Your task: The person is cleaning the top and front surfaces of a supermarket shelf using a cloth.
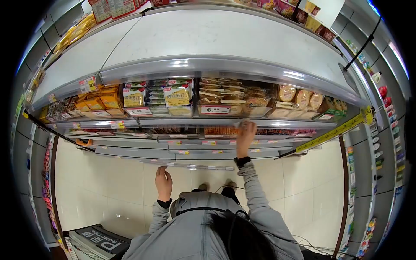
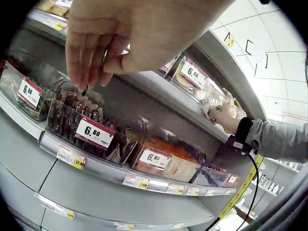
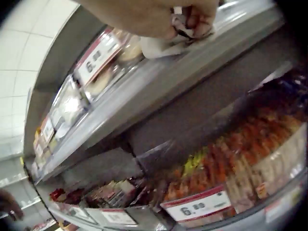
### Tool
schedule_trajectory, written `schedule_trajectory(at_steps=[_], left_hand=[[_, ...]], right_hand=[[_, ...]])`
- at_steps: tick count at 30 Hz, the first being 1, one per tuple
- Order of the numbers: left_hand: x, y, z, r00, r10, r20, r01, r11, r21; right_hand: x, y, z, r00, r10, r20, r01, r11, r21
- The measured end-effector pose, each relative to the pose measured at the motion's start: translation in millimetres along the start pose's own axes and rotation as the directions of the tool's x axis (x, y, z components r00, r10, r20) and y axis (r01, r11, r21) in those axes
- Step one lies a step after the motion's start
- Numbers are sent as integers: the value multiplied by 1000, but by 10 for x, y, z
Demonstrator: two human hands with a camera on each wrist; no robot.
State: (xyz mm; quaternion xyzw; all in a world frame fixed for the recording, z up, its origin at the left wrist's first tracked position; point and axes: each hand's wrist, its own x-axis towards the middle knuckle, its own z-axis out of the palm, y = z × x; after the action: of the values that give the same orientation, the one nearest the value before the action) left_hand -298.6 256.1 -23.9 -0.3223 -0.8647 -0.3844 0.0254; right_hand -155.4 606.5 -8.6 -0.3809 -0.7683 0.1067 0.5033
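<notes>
My right hand [image 1: 245, 136] is at the front edge of a product shelf, fingers curled round a crumpled white cloth [image 3: 161, 47]. In the right wrist view the cloth lies against the shelf's clear price rail [image 3: 118, 103], just beside a bin with a 6.80 price card [image 3: 98, 60]. Lower and to the left, my left hand [image 1: 163, 183] hangs in front of the shelves with its fingers loosely bent and nothing visible in them. From the left wrist, that hand [image 2: 130, 38] overlaps a bin of dark packaged snacks [image 2: 72, 113].
Packaged snacks [image 1: 177, 95] fill clear bins along the shelf, below a wide white top shelf [image 1: 216, 37]. Orange snack packs [image 2: 168, 149] sit one level down. A yellow strip [image 1: 333, 134] runs along the right side. A promotion sign [image 1: 102, 238] stands behind on the left.
</notes>
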Motion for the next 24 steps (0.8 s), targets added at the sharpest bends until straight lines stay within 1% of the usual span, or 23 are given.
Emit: schedule_trajectory(at_steps=[2, 3, 5, 6, 8, 9, 11, 12, 14, 15, 16, 18, 19, 20, 22, 24], left_hand=[[-9, 46, 5, 1000, -5, 5, 5, 1000, -20], [-1, 83, 20, 1000, 3, 13, -3, 1000, -7], [51, 171, 41, 999, 31, -4, -32, 999, -14], [95, 236, 33, 999, 32, -21, -33, 999, -14], [160, 342, 3, 1000, 19, -10, -20, 999, -27], [176, 345, -3, 1000, 19, -6, -19, 1000, -15], [181, 335, -26, 998, 36, -47, -37, 999, -26], [170, 328, -30, 996, 53, -75, -56, 998, -39], [107, 296, -65, 996, 33, -85, -35, 999, -22], [55, 267, -84, 997, 15, -81, -15, 1000, -5], [-2, 220, -89, 996, 13, -83, -14, 1000, -7], [-92, 141, -79, 996, -11, -84, 12, 1000, 22], [-123, 132, -82, 998, -30, -63, 32, 999, 30], [-142, 110, -63, 998, -27, -59, 29, 999, 27], [-138, 70, -23, 1000, -11, -29, 12, 999, 51], [-60, 162, 15, 1000, 10, -10, -10, 999, 44]], right_hand=[[-83, -410, 122, 989, -12, 146, -5, 993, 114], [-126, -544, 190, 990, -20, 140, 3, 992, 123], [-168, -725, 285, 970, -85, 227, 51, 987, 151], [-147, -716, 271, 970, -99, 220, 63, 985, 162], [-86, -590, 179, 961, -145, 234, 110, 982, 156], [-58, -498, 87, 971, -105, 215, 79, 989, 126], [3, -54, -44, 991, -48, 127, 45, 998, 33], [131, 91, -267, 990, -111, 84, 120, 986, -112], [300, 496, -522, 999, -51, -19, 47, 984, -175], [382, 560, -653, 996, -6, -91, -6, 991, -132], [390, 558, -685, 996, -8, -91, -4, 991, -132], [414, 577, -750, 987, 143, -71, -145, 989, -22], [393, 584, -683, 983, 172, -57, -174, 984, -47], [343, 566, -627, 983, 173, -60, -176, 983, -52], [254, 304, -451, 996, 88, -16, -88, 996, 10], [160, 41, -340, 995, 44, 85, -52, 995, 90]])
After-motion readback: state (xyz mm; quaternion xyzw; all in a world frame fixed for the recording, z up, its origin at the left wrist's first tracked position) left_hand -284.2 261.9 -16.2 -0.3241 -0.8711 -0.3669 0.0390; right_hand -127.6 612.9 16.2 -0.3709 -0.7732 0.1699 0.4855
